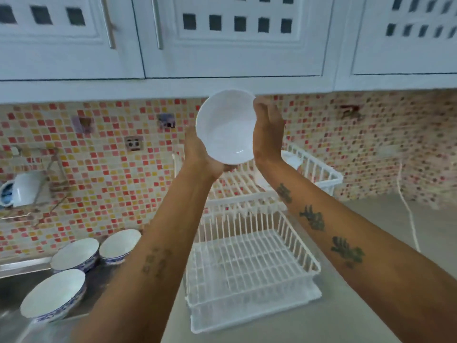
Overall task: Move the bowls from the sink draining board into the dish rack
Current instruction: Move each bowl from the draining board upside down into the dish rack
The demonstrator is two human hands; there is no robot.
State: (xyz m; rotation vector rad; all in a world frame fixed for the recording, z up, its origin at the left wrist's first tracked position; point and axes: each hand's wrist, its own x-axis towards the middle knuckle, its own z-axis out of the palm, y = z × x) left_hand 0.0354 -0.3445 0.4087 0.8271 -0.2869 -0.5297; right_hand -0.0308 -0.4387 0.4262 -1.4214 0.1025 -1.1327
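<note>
I hold a plain white bowl point(226, 126) up in the air with both hands, its opening tilted toward me. My left hand point(200, 154) grips its lower left rim. My right hand point(268, 129) presses flat against its right side. The bowl hangs above the upper tier of a white wire dish rack point(249, 263) standing on the counter. Three blue-and-white patterned bowls remain on the steel draining board point(14, 283) at lower left: one in front point(53, 294), one behind it point(75, 253), one further right point(120, 245).
White wall cupboards point(222, 40) hang close above the raised bowl. A mosaic tiled wall runs behind. A white cable point(408, 214) trails down onto the grey counter point(385, 305) right of the rack. A wall-mounted holder point(22, 189) sits at far left.
</note>
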